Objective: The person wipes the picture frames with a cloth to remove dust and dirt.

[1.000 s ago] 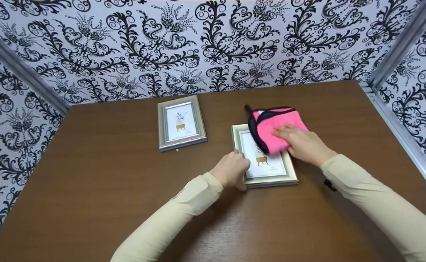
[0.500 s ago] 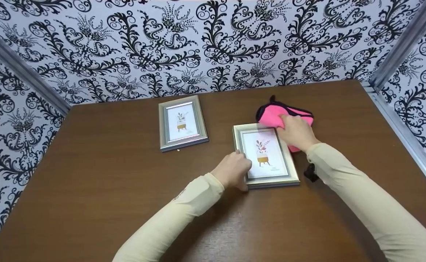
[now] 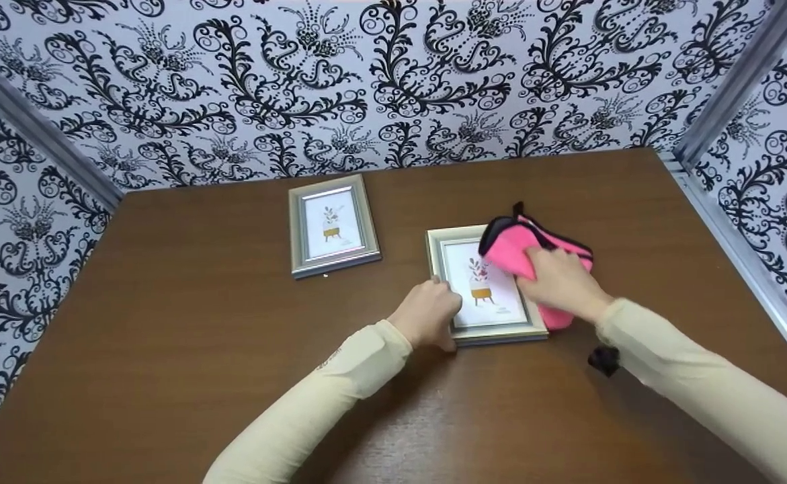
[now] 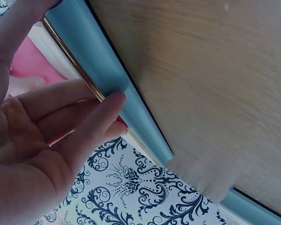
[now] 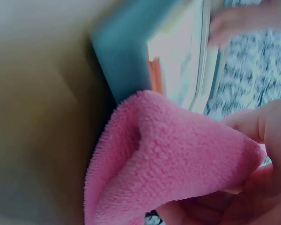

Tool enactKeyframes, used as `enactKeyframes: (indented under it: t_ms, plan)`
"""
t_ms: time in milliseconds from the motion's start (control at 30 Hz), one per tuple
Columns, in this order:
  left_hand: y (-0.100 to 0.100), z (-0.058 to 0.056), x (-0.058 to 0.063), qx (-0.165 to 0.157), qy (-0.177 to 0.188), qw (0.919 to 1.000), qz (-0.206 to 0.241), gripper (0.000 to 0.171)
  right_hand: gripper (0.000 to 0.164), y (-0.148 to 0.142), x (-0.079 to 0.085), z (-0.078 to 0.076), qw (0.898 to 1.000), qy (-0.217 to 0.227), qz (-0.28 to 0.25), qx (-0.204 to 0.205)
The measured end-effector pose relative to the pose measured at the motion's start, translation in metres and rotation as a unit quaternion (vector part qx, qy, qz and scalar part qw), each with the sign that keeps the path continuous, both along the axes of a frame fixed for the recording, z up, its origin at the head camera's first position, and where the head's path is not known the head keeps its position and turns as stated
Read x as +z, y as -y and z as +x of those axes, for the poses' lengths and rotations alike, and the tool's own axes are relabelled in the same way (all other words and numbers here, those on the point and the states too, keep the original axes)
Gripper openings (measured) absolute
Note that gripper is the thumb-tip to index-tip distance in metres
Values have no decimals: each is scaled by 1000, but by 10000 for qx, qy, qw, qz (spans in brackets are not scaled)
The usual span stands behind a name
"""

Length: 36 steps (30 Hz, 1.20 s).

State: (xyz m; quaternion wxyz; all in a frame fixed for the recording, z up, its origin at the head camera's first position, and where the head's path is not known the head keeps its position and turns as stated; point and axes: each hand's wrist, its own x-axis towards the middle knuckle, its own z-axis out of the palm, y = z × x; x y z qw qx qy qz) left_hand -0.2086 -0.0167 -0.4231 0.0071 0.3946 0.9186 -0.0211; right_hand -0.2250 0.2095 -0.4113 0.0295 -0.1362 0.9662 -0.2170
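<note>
A picture frame (image 3: 490, 332) with a silver-gold border and a potted-plant print lies on the table. My left hand (image 3: 427, 312) grips its left edge near the front corner; in the left wrist view, fingertips (image 4: 116, 97) press the frame's bluish side (image 4: 100, 61). With my right hand (image 3: 561, 282) I hold a folded pink cloth (image 3: 509, 249) with black edging over the frame's right side. The right wrist view shows the fluffy pink cloth (image 5: 178, 150) bunched in the fingers, against the frame's side (image 5: 124, 61).
A second, similar picture frame (image 3: 334, 225) lies at the back left on the brown wooden table (image 3: 198, 323). Patterned wall panels (image 3: 393, 81) stand behind and on both sides. A metal rail (image 3: 756, 262) runs along the right.
The cloth moved from over the frame's upper right to beyond its right side, then down along the right border. My left hand and both frames stay put.
</note>
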Motion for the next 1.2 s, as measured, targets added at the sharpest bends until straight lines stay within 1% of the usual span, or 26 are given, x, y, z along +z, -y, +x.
enactKeyframes:
  t_ms: [67,133,233,333,433,533,633,700,833,933,1033,1133,1200]
  plan:
    - [0,0,0,-10,-32,10000,-5,37,22,-2,0,14,9999,-73,-38,114]
    - [1,-1,1,-22,-35,10000,-32,35,19,-3,0,28,9998,-50,-92,183]
    - [1,-2,4,31,70,10000,-55,34,21,-4,2,43,9995,46,-217,236]
    - [0,-3,7,110,193,9996,-145,36,25,-4,3,50,9994,95,-304,166]
    - [0,-3,9,133,258,9993,-229,37,26,-4,4,49,9992,116,-387,10]
    - [-1,-4,10,96,237,9994,-248,35,29,-4,7,41,9984,211,-506,-153]
    - [-1,-3,10,97,176,9994,-279,33,34,-4,9,29,9962,378,-737,-251]
    - [-1,-3,9,135,156,9993,-307,33,39,-4,9,18,9942,478,-914,-311]
    - [-2,-2,8,167,170,9991,-336,32,44,-4,6,-6,9903,624,-1142,-479]
    - [-4,-1,8,97,156,9992,-349,32,37,-4,4,-24,9908,537,-1116,-545]
    - [-5,0,7,-7,44,9991,-416,30,28,-3,1,-37,9911,428,-1173,-465]
    - [-4,-1,6,-56,-54,9991,-413,29,29,-3,-1,-47,9876,493,-1438,-381]
    - [-4,-1,5,-66,-73,9992,-384,30,33,-3,-2,-49,9843,592,-1617,-387]
